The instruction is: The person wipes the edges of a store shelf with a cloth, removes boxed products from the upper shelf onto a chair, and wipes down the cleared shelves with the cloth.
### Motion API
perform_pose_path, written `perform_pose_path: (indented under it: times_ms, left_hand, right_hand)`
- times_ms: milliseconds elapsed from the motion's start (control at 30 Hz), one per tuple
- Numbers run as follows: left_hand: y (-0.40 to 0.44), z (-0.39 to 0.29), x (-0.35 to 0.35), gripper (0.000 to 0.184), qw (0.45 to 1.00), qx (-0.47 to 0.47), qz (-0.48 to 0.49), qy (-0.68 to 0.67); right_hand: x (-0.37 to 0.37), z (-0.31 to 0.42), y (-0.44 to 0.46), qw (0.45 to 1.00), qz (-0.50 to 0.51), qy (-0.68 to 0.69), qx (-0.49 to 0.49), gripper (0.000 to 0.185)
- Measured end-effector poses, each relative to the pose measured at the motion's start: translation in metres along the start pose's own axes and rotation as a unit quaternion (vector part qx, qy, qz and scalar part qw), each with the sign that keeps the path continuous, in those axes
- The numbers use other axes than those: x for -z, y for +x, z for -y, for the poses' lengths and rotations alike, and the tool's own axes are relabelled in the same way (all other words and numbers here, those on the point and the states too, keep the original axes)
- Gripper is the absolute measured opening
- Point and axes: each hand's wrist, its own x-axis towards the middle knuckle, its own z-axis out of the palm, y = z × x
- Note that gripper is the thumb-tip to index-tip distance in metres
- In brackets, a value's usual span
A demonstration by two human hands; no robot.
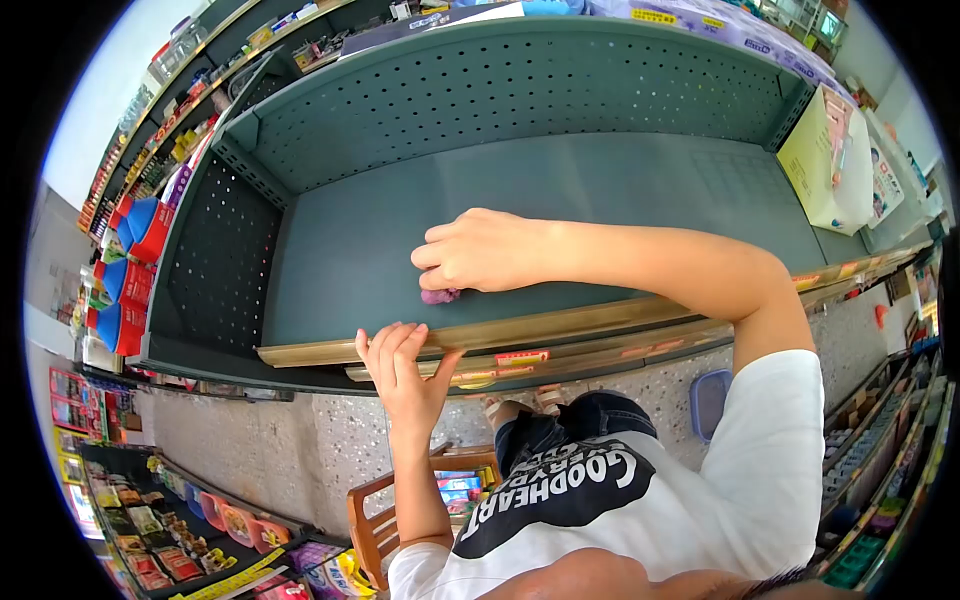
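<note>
Head view, looking down through a round wide-angle lens in what looks like a shop: a person in a white T-shirt (745, 475) with black-and-white lettering leans over a long dark green-grey shelf (640, 190). The right hand (485, 250) reaches in over the shelf's surface, left of its middle, its fingers curled and clamped on a small wad of purple cloth (440, 297). The cloth lies against the shelf, mostly hidden beneath the hand. The left hand (405, 380) rests on the brownish front strip (540, 331) near its left end, fingers stretched out and the thumb spread apart from them.

A perforated back panel (500, 95) rises behind the shelf. At the shelf's right end stands a pale yellow-green box (808, 165). Beyond the left end are red-and-blue containers (150, 228) in a row. Purple packages (715, 28) sit at the top. Below, on the speckled floor (345, 430), are a wooden chair (372, 515) beside the person and a bluish basin (710, 405) farther right.
</note>
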Motion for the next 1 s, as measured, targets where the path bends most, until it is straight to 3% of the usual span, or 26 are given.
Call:
perform_pose_path:
  times_ms: [700,1000]
  left_hand:
    - [-0.001,-0.006,0.000,0.065,1.000,0.007,-0.005,0.013]
    - [-0.002,0.000,0.000,0.064,1.000,0.008,-0.020,0.004]
  right_hand:
    - [0.093,0.023,-0.136,0.985,0.123,0.014,-0.121,0.005]
    - [0.089,0.007,-0.117,0.982,0.148,0.039,-0.112,0.017]
